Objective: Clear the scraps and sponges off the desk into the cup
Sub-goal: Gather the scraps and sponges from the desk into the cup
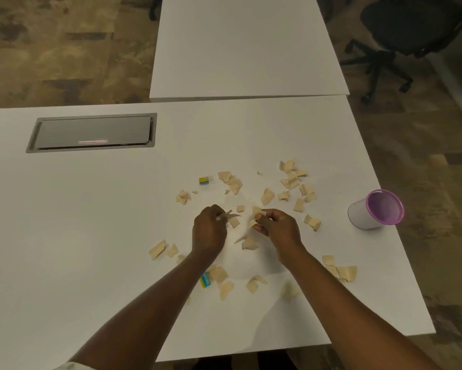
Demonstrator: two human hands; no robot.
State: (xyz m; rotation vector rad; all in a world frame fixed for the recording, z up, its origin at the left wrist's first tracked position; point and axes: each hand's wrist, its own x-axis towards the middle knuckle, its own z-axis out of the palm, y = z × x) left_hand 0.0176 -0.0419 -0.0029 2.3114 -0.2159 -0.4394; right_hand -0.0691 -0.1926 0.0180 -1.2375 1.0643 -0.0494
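Several tan paper scraps lie scattered over the white desk. My left hand pinches a thin scrap just above the desk. My right hand is closed on a few scraps. A small yellow-and-green sponge lies beyond my hands. A second one, blue and yellow, sits partly under my left forearm. The white cup with a purple rim lies tilted near the desk's right edge, well right of both hands.
A grey cable hatch is set into the desk at the far left. A second white table butts against the far edge. A black office chair stands at the top right on the patterned carpet.
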